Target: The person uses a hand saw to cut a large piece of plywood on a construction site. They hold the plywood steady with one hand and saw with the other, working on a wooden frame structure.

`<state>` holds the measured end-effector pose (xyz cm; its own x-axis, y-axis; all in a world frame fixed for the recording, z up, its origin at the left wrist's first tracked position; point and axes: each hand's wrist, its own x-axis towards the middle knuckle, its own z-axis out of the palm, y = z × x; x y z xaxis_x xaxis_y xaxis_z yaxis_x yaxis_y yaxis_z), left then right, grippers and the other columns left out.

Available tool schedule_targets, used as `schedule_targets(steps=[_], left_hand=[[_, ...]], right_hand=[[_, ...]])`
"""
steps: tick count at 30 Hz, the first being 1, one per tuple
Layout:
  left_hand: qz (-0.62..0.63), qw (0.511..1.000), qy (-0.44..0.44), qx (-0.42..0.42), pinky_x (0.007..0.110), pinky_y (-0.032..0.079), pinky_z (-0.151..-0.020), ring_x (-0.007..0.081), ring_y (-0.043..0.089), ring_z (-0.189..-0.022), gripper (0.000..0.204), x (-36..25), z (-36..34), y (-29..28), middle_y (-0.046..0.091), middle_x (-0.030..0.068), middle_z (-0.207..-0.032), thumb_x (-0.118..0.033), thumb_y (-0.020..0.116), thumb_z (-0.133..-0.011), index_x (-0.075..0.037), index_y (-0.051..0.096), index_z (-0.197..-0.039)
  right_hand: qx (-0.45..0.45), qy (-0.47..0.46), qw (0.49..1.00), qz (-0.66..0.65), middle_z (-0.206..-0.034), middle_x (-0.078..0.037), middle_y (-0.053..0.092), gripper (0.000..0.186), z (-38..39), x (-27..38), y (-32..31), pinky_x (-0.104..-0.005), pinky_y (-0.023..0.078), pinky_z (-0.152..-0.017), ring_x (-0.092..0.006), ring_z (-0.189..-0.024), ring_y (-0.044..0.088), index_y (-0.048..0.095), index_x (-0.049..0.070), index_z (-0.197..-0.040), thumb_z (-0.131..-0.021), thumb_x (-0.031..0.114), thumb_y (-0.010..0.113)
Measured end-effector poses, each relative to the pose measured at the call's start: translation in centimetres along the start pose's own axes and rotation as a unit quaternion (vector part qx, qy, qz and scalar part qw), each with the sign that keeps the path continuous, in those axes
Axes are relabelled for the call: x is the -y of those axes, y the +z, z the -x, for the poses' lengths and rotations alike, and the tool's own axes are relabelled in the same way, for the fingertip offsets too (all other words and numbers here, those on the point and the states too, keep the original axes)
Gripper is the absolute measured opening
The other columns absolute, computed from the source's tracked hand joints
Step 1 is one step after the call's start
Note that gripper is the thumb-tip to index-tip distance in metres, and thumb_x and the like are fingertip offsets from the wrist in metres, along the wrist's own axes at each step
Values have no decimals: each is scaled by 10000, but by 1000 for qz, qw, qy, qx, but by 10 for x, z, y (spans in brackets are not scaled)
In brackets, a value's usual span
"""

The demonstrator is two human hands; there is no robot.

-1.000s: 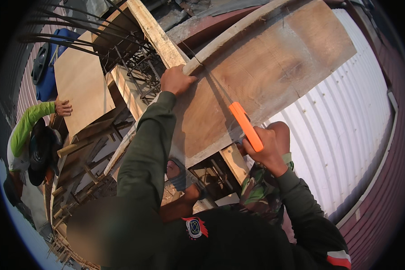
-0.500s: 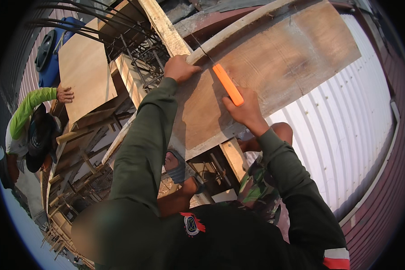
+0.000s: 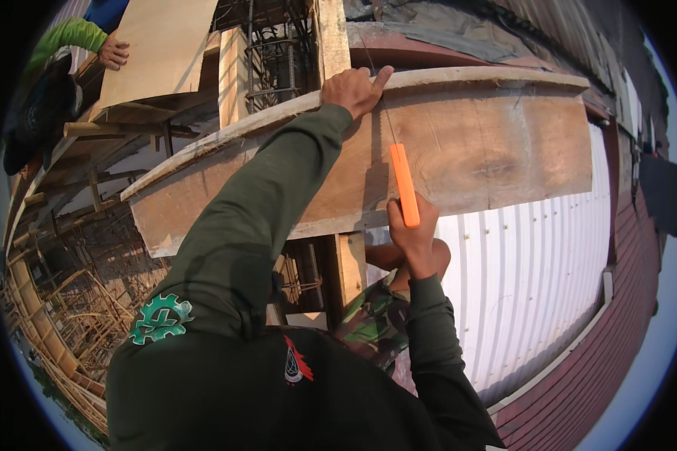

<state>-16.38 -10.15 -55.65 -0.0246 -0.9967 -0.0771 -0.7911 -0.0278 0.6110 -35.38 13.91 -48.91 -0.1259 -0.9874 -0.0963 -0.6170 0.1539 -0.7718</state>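
Observation:
A long plywood panel (image 3: 459,150) with a raised wooden strip (image 3: 496,74) along its far edge lies across in front of me. My left hand (image 3: 353,92) is closed over that strip, its thumb sticking out beside the saw blade. In my right hand (image 3: 416,231) is the orange handle of a hand saw (image 3: 403,184), over the panel's near part. Its thin dark blade, seen edge-on, runs away from me across the panel and past the strip. How deep the blade sits in the wood I cannot tell.
Steel rebar (image 3: 274,68) and an upright timber (image 3: 331,37) stand beyond the panel. White corrugated roofing (image 3: 519,278) slopes away at right. At far left a co-worker's hand (image 3: 113,52) rests on another plywood sheet (image 3: 158,56), above timber framing and a drop.
My view has turned, so the panel lies more level and its left end shows. The saw handle is drawn back towards me from the strip. My left thumb now points out by the blade.

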Motion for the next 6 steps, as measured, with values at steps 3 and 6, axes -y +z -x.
schedule_targets(steps=[3, 6], left_hand=[[-5, 997, -45, 64, 522, 563, -822, 438, 712, -909, 919, 1, -5, -4, 730, 268, -891, -768, 307, -991, 3, 769, -800], [4, 997, -62, 47, 514, 563, -798, 448, 710, -865, 951, 13, -3, 10, 723, 261, -829, -790, 283, -983, 8, 752, -764]], right_hand=[[9, -35, 999, 18, -686, -179, 680, 130, 3, -4, -2, -371, 535, -597, -306, -615, 696, 711, -13, -848, -791, 102, 730], [41, -83, 995, 46, -692, -168, 677, 126, 13, -8, -13, -386, 536, -628, -288, -651, 699, 723, -11, -880, -811, 93, 706]])
